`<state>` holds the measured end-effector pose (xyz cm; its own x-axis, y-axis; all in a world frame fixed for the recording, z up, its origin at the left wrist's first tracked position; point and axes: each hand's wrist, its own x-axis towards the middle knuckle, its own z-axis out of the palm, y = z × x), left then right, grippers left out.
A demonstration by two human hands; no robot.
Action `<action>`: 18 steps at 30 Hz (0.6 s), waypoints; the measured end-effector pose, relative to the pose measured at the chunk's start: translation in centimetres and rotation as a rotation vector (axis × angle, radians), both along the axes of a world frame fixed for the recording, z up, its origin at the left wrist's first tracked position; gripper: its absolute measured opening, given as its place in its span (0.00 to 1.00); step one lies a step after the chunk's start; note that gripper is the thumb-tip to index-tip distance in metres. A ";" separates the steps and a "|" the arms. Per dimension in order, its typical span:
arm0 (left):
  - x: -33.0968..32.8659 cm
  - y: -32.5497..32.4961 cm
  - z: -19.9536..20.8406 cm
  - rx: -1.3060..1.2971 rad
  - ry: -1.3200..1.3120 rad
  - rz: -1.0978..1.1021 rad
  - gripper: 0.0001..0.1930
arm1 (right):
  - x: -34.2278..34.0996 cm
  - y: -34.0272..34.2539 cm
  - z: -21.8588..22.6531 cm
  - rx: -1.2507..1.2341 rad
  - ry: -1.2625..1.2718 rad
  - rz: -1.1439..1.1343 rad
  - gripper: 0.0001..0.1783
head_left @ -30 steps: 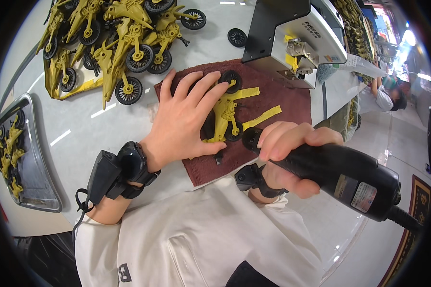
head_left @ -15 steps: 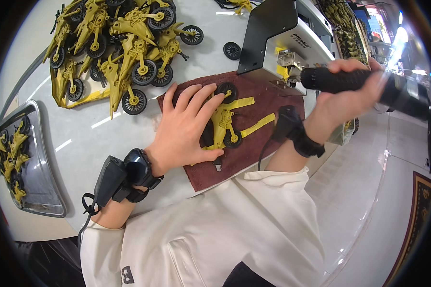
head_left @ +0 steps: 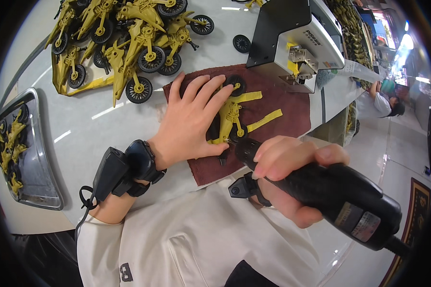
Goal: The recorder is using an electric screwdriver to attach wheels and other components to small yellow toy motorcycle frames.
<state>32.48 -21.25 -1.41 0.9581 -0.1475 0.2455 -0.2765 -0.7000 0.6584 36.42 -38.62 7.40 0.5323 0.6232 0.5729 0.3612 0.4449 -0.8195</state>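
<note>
With the left hand [head_left: 194,119] spread flat pinning the yellow plastic toy motorbike [head_left: 231,117] to the dark red cloth mat [head_left: 282,103], the right hand [head_left: 287,179], gripping the black corded electric screwdriver [head_left: 330,193], does best keeping its tip square on the screw.

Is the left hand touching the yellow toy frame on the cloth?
Touching. The head view shows the left hand pressed flat on the yellow toy frame.

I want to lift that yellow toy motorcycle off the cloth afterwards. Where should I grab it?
Probably the yellow toy motorcycle by its narrow mid-frame, pinched from above: it lies flat on the maroon cloth, so its sides are open once the left hand lifts. Avoid the thin yellow prongs.
</note>
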 end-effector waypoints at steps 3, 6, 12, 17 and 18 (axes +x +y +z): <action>0.2 0.0 0.3 0.000 0.003 -0.003 0.46 | -0.2 0.3 -0.3 -0.021 0.012 -0.054 0.43; 0.3 0.1 0.3 -0.009 -0.002 -0.002 0.46 | 0.4 0.6 -0.6 -0.057 0.102 -0.005 0.41; 0.6 0.3 0.5 -0.040 -0.039 -0.005 0.47 | -0.2 3.5 -1.3 -0.032 -0.018 -0.289 0.36; -0.1 0.3 0.9 0.006 -0.005 -0.016 0.50 | -1.0 3.7 -1.5 0.021 0.003 -0.307 0.34; -0.3 0.2 0.9 0.006 -0.004 -0.007 0.51 | -1.4 3.8 -1.4 0.020 0.007 -0.327 0.35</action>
